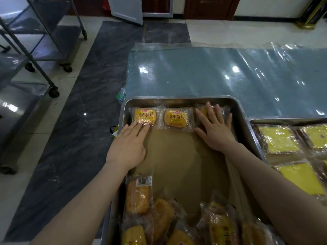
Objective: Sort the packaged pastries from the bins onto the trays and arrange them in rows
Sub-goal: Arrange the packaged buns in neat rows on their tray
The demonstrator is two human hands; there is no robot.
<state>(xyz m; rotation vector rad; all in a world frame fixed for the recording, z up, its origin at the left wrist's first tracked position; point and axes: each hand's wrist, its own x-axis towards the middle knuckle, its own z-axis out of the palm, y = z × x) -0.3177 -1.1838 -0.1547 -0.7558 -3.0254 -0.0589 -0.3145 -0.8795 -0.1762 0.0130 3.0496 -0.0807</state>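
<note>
A steel tray (178, 100) lined with brown paper (177, 156) lies in front of me. Three wrapped small breads form a row along its far edge. My left hand (129, 145) lies flat, its fingertips touching the near edge of the left bread (145, 116). The middle bread (175, 118) lies untouched. My right hand (215, 127) presses flat with spread fingers on the right bread (203, 110), mostly hiding it. A loose heap of wrapped breads (159, 214) fills the tray's near end.
A second steel tray (283, 120) on the right holds flat yellow cake packs (278, 139) in rows. Beyond lies a blue cloth under clear plastic sheet (221, 76). Wheeled steel racks (35, 50) stand on the tiled floor at left.
</note>
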